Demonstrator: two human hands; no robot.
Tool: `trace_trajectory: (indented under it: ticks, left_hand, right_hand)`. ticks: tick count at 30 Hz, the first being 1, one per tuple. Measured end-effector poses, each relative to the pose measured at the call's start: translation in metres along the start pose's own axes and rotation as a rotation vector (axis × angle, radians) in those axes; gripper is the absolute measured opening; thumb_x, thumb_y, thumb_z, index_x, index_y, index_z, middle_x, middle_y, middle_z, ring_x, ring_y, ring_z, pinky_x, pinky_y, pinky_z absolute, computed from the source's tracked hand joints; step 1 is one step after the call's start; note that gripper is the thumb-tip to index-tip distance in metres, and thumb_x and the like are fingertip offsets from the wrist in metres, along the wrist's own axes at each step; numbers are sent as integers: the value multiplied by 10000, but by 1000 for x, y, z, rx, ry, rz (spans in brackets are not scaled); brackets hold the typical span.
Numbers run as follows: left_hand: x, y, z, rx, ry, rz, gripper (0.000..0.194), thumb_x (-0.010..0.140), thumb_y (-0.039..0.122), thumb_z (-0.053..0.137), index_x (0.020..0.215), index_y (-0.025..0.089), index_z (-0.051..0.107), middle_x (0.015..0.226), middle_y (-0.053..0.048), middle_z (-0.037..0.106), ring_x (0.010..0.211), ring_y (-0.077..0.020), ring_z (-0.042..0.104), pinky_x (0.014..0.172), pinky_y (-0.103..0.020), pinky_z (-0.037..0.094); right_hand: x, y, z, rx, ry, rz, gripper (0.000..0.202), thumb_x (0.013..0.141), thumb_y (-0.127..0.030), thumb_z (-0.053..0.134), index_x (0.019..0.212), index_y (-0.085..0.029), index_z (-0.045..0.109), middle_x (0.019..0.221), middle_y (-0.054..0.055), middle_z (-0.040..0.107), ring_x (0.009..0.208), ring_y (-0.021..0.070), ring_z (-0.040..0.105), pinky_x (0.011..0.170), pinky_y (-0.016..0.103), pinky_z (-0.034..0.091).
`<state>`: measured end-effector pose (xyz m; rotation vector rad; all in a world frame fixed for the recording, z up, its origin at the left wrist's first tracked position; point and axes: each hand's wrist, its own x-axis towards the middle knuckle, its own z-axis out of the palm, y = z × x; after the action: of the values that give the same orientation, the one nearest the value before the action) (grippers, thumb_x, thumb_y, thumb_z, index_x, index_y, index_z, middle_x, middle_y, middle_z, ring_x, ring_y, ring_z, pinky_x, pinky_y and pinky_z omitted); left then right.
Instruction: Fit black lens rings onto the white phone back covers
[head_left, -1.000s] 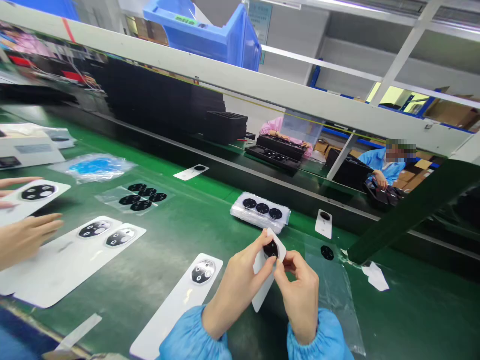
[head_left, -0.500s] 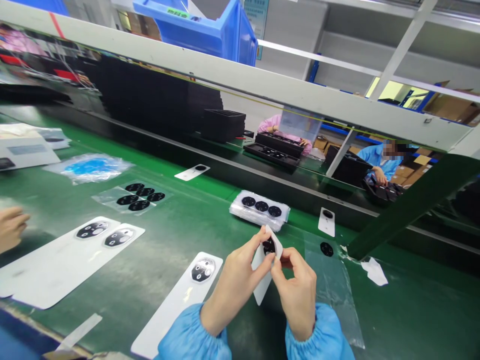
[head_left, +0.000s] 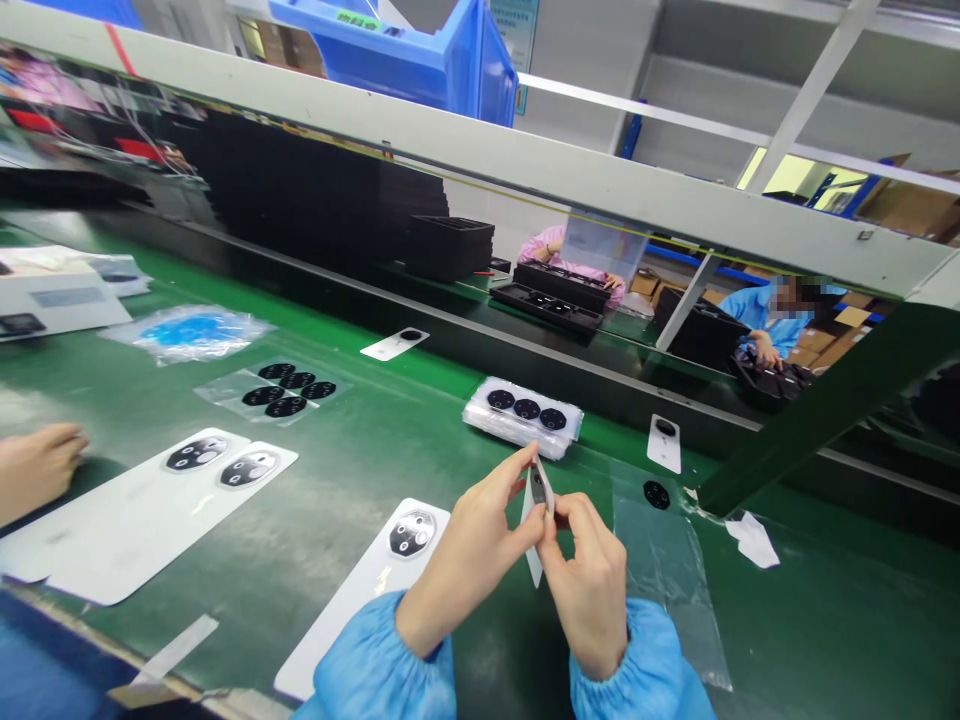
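Both my hands are raised over the green bench, holding a small white phone back panel (head_left: 535, 566) nearly edge-on to me. It carries a dark round camera piece near its top. My left hand (head_left: 480, 525) grips the upper part between thumb and fingers. My right hand (head_left: 590, 570) pinches the right edge, its thumb beside the left thumb; the exact contact is partly hidden. Just beyond lies a plastic-wrapped stack (head_left: 521, 420) with three black camera discs on top. A large white phone-shaped sheet (head_left: 360, 590) with a camera print rests left of my wrists.
Joined white phone-shaped sheets (head_left: 150, 530) lie leftward, beside another person's hand (head_left: 41, 470). Black discs (head_left: 289, 390) sit on clear film. Similar small panels (head_left: 395, 345) (head_left: 664, 444) lie farther back. A clear bag (head_left: 667, 590) with one disc is at right, near a green post (head_left: 817, 420).
My hands have turned the white panel more edge-on, so its camera piece shows less. The other person's hand at the left has moved right, over the joined sheets' edge.
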<state>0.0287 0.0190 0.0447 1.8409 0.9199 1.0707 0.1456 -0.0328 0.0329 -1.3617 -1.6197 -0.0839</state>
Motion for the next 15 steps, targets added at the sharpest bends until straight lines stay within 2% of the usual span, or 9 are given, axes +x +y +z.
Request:
trace_trajectory:
  ticks: [3,9,15]
  left_hand:
    - [0,1,1,-19,10,34,554,787,167,507,1331,201,404,1366,-80,464,1209,-216,504,1011,-363,460]
    - [0,0,3,-24,26,68,603,786,122,494,1362,254,367,1363,-51,441,1220,-204,486,1016,-346,460]
    - [-1,-2,4,27,34,80,587,805,129,480,1369,234,355,1400,-77,408,1225,-217,481,1017,-365,456]
  right_hand:
    - [-1,1,2,-36,12,-37,125,888,-110,437,831,-163,536,720,23,552,641,138,545,587,238,409]
    - [-1,0,5,-44,16,-69,111,898,-126,446,864,-154,547,717,25,553,629,139,546,578,238,410]
    - [-1,-2,6,-62,29,-86,139,900,-137,417,864,-165,549,711,20,550,630,142,548,576,242,424]
